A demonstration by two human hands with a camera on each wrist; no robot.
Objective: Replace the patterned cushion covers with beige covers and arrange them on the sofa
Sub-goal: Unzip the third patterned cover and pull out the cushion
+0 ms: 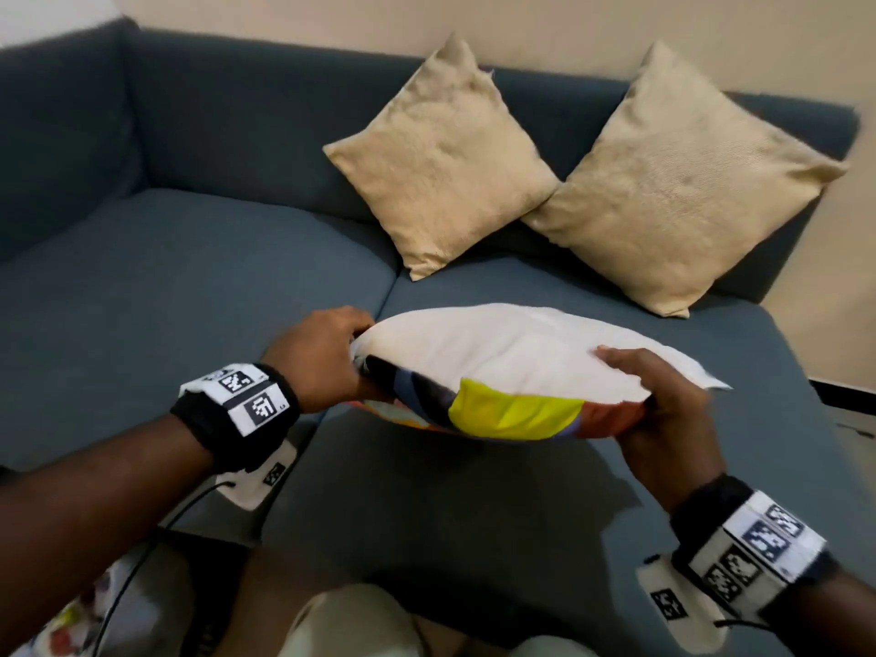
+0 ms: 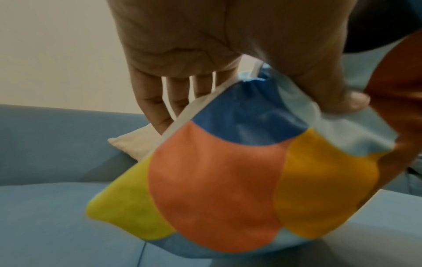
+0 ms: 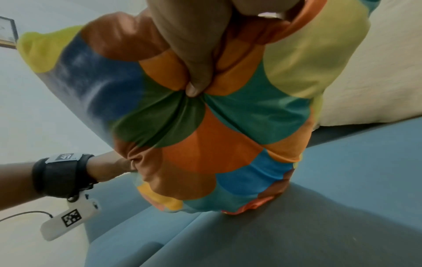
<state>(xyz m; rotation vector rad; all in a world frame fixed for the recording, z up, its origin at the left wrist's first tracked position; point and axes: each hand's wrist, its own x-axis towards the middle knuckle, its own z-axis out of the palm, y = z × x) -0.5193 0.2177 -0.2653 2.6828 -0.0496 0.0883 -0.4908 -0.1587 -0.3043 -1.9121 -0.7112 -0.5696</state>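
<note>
Both hands, the left hand (image 1: pixel 327 358) and right hand (image 1: pixel 663 400), pinch opposite edges of the patterned cushion (image 1: pixel 516 372), white face up, multicoloured scallops beneath, above the sofa (image 1: pixel 189 277).

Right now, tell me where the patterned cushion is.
In the head view the patterned cushion is held flat between the left hand and right hand, above the sofa seat, before two beige cushions.

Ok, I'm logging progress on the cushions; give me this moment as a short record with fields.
held: patterned cushion, white side up, above the sofa
left hand: grips its left corner
right hand: grips its near right edge
done: two beige cushions lean on the backrest, corners touching
</note>
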